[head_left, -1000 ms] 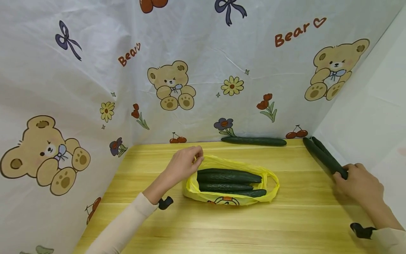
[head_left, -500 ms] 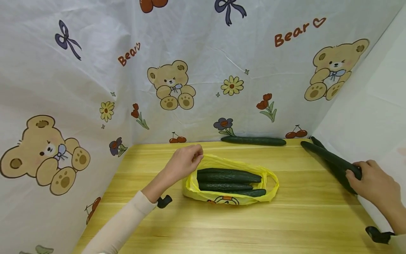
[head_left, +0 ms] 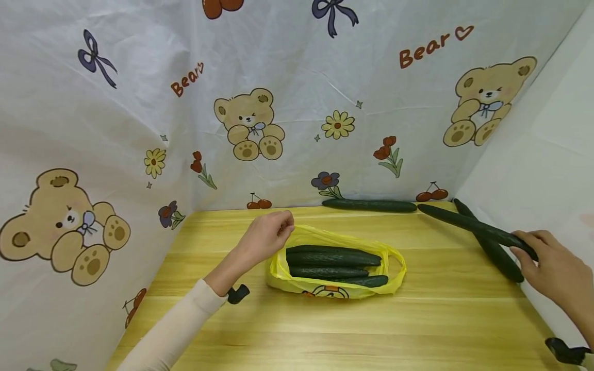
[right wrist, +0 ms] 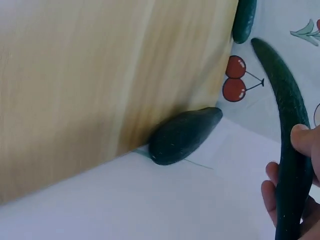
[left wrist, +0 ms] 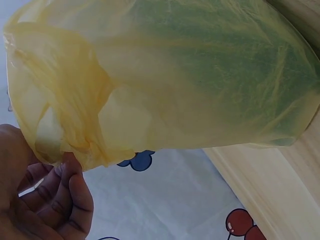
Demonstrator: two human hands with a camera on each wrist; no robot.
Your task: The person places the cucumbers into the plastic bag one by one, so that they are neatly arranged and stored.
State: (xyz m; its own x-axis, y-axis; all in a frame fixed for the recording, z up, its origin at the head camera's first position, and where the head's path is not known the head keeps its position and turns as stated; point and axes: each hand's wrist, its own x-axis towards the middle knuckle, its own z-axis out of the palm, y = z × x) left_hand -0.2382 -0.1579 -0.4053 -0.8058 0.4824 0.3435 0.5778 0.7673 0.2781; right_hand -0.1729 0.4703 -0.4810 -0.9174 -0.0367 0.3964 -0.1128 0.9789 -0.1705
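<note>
A yellow bag (head_left: 284, 283) was set on the wood table (head_left: 348, 335), with its mouth held wide. Its top edge, at the bag's left end, was pinched between the thumb and fingers of the left hand (head_left: 266, 234). At least three dark green cucumbers (head_left: 331, 256) could be seen lying in the bag, side by side and the long way.

Well to the right of the bag, one end of a long cucumber (head_left: 468, 222) was gripped by the right hand (head_left: 557, 265), with the thumb and fingers bent around it. Its far tip was pointed back and toward the bag's side. It was held up above one more cucumber (head_left: 503, 260), also right of the bag, which was laid on the table just beside the white wall (head_left: 552, 180). A gap between these two was shown in the right wrist view.

Behind the bag and a bit to its right, a cucumber (head_left: 368, 205) was laid along the table's back edge, near the bear cloth (head_left: 301, 67). Bears, bows and flowers were printed on that cloth.
</note>
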